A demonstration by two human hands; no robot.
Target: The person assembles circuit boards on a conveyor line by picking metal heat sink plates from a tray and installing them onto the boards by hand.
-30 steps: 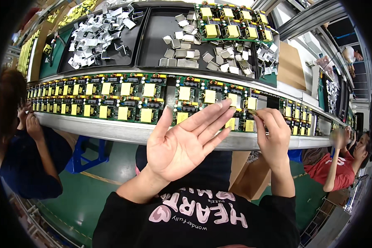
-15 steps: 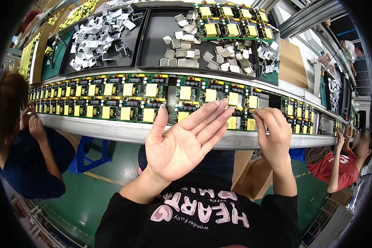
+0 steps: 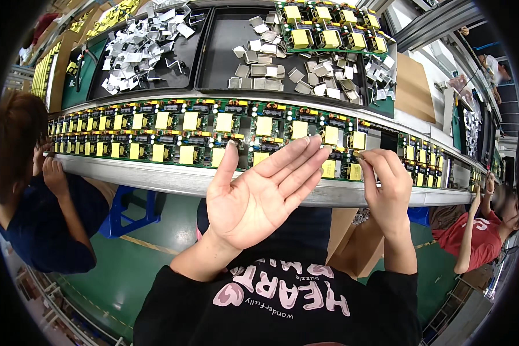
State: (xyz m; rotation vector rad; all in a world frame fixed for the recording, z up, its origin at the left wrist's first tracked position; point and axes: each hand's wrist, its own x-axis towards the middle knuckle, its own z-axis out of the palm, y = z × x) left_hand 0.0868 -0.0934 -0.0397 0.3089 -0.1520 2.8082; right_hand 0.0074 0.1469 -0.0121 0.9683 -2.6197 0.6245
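My left hand (image 3: 251, 199) is held palm up with its fingers stretched out, and nothing lies on it. Its fingertips hang over a group of green circuit boards (image 3: 300, 129) with yellow transformers and partly cover the nearer row. My right hand (image 3: 387, 187) is closed, thumb and forefinger pinched together at the right end of that group, beside a yellow transformer (image 3: 356, 140). Whatever the pinch holds, if anything, is too small to make out. Farther left, a long double row of like boards (image 3: 161, 122) runs along the line.
Beyond the line, black trays hold loose silvery metal brackets (image 3: 138, 49) and flatter metal pieces (image 3: 265, 70). A panel of boards (image 3: 331, 34) rests over one tray. A metal rail (image 3: 213, 183) runs along the near edge. One person (image 3: 46, 202) works at left, another (image 3: 478, 242) at right.
The long row of boards on the left has slid right, narrowing the gap to the group at my hands. Both hands keep nearly the same pose; the whole view has shifted slightly.
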